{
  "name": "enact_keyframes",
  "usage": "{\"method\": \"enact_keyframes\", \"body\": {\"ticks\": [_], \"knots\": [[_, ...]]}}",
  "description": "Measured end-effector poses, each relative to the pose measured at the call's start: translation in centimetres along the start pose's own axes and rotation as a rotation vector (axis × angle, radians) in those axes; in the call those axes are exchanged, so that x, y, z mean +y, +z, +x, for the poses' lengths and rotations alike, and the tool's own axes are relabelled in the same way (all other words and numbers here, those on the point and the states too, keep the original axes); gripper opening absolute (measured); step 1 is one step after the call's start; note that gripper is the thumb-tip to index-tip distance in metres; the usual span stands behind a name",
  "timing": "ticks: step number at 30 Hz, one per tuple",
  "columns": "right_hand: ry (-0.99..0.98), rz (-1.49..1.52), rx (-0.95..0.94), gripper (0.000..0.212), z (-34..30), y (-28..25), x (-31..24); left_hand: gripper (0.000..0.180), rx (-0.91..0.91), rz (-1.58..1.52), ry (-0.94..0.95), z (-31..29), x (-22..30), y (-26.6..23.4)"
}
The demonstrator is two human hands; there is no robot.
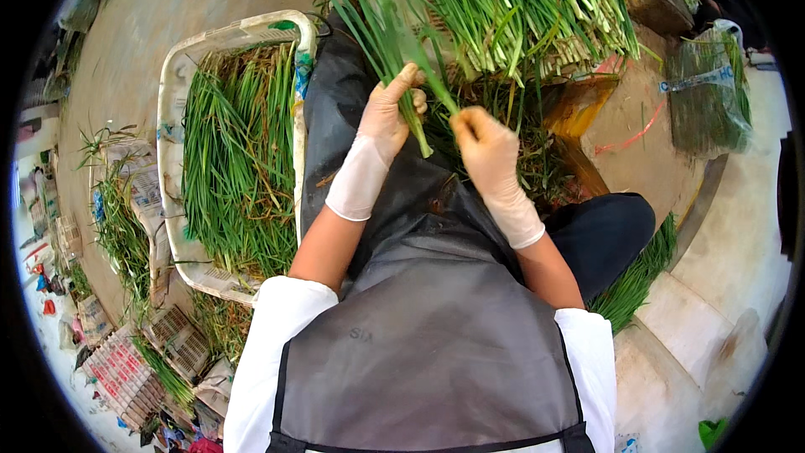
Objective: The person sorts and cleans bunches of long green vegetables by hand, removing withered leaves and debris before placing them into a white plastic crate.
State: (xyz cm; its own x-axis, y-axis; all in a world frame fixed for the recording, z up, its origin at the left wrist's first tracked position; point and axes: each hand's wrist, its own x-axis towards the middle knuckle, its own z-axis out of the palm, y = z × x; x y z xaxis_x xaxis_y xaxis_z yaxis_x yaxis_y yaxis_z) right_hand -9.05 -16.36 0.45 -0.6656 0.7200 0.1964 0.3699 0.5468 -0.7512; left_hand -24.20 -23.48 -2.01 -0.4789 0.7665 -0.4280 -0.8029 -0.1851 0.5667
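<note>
Both my hands wear thin pale gloves and are raised over the dark apron on my lap. My left hand [387,117] is closed round a small bunch of garlic chives [419,136], with the pale stem ends pointing down and the leaves fanning out upward. Just to its right, my right hand [486,147] pinches the lower end of a thin green strand [439,91] that runs up to the left, blurred by motion. Beyond my hands lies a large pile of garlic chives [528,8], stem ends toward me.
A white plastic crate [170,151] of chives mixed with brown leaves stands left of my legs. Leaf scraps [537,164] lie below the pile. A wrapped bundle of greens [710,96] sits far right, and more chives [641,281] lie by my right knee.
</note>
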Motion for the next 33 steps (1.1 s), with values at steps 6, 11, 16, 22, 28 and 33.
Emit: {"method": "enact_keyframes", "body": {"ticks": [6, 11, 16, 22, 28, 33], "knots": [[0.115, 0.119, -0.024, 0.018, -0.9, 0.7, 0.7, 0.016, 0.042, 0.13, -0.137, -0.9, -2.0, 0.0], [-0.297, -0.599, 0.263, 0.034, 5.8, 3.3, 3.1, 0.017, 0.035, 0.114, -0.1, -1.0, -1.6, -1.1], [-0.222, -0.333, -0.166, 0.021, 4.5, 5.2, 5.8, 0.018, 0.037, 0.203, 0.086, -2.7, 2.4, -1.4], [0.65, 0.893, -0.571, 0.033, 0.5, 0.5, 4.9, 0.021, -0.004, 0.129, 0.17, -2.9, 6.4, -2.0], [0.244, 0.015, -0.645, 0.035, 2.3, -0.5, 0.2, 0.026, 0.063, 0.401, -0.06, -3.7, -1.9, 1.4], [0.072, -0.263, -0.718, 0.036, 0.7, -0.8, -1.2, 0.022, 0.151, 0.276, -0.036, -2.7, -0.6, -0.4]]}}
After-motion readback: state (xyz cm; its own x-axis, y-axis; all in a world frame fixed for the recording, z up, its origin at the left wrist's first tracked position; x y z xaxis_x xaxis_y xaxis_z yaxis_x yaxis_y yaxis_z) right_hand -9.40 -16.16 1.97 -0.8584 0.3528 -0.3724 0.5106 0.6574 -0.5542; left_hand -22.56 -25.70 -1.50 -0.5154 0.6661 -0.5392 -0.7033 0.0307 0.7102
